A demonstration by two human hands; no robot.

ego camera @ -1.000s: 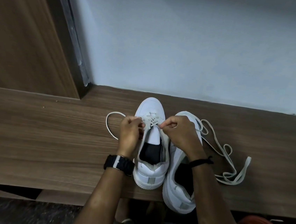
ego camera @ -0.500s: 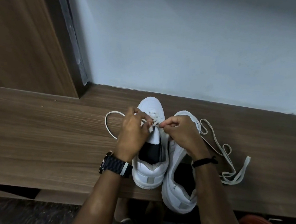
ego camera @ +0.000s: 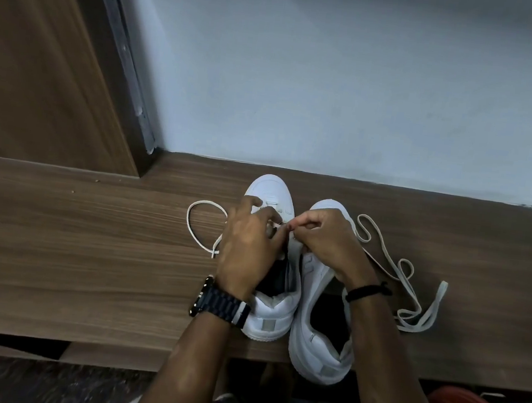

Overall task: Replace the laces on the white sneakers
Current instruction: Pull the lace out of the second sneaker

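Pinching lace point(ego camera: 283, 224) over left sneaker point(ego camera: 267, 313), right hand point(ego camera: 323, 240) grip, left hand point(ego camera: 246, 248) grip spread beside it

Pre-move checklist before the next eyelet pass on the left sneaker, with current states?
1. Left sneaker flat on the wooden shelf: ok.
2. Right hand pinching the lace end: ok.
3. Left hand steadying the eyelet area: ok, fingers spread over it.
4. Target eyelet visible: cannot tell, hands cover it.
5. Lace loop left of the sneaker free of knots: ok.
6. Right sneaker fully supported: not ok, heel overhangs the edge.
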